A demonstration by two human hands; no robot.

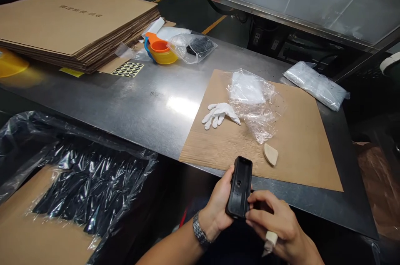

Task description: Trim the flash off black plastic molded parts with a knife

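My left hand (218,202) is wrapped round a long black plastic housing (240,188), with its hollow side facing up and a small round hole inside. At the housing's lower right edge are the pinched fingertips of my right hand (273,219). A pale, wrapped piece (270,240) sticks out from under the right hand's palm side. On the cardboard sheet (300,144), beyond the hands, lie a beige wedge-shaped block (270,154), a white glove (220,114) and a crumpled clear bag (259,102) with white material.
Stacked cardboard (78,23) fills the table's back left, beside yellow and orange tape rolls (164,52) and a bagged black part (200,46). A wrapped bundle (315,83) lies back right. A lined box (84,181) of bagged black items stands lower left, below the metal table (137,102).
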